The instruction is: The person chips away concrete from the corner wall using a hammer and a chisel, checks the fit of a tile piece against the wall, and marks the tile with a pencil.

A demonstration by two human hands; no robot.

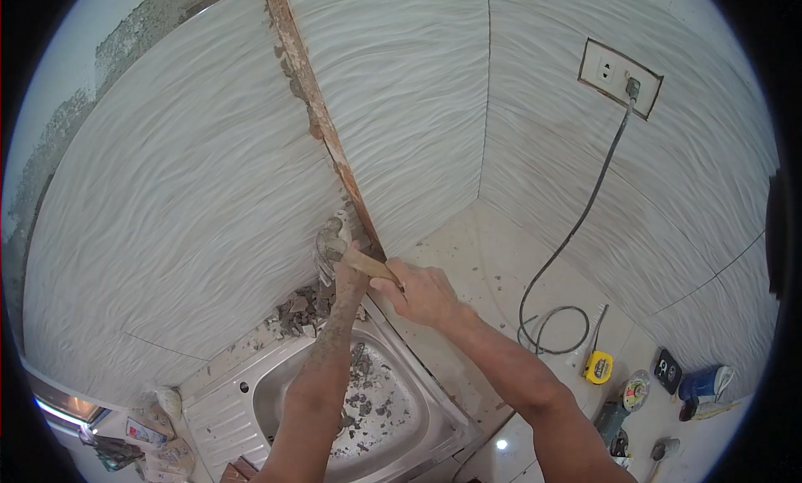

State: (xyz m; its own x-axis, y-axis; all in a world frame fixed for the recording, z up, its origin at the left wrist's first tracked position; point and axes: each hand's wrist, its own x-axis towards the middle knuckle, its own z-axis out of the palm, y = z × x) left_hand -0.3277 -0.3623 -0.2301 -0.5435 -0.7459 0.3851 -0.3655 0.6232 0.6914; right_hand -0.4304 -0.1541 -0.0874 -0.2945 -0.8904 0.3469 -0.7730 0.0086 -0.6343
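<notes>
My right hand (pixel 422 294) is wrapped around the wooden handle of a hammer (pixel 368 264). The hammer's dusty head lies over my left hand (pixel 324 261), close to the foot of a brown, rough-edged strip (pixel 313 90) on the tiled wall. That left hand looks closed and pale with dust or a glove; whatever it grips is hidden behind the hammer. Just below it, broken grey rubble (pixel 302 309) is heaped at the back edge of a steel sink (pixel 422 404). More chips lie in the basin under my left forearm.
A black cable (pixel 591 203) runs from a wall socket (pixel 614 72) down to the right-hand countertop (pixel 468 241). Beside it lie a yellow tape measure (pixel 598 368), a green angle grinder (pixel 611 420) and a blue container (pixel 702 383). Bags (pixel 167 449) sit at lower left.
</notes>
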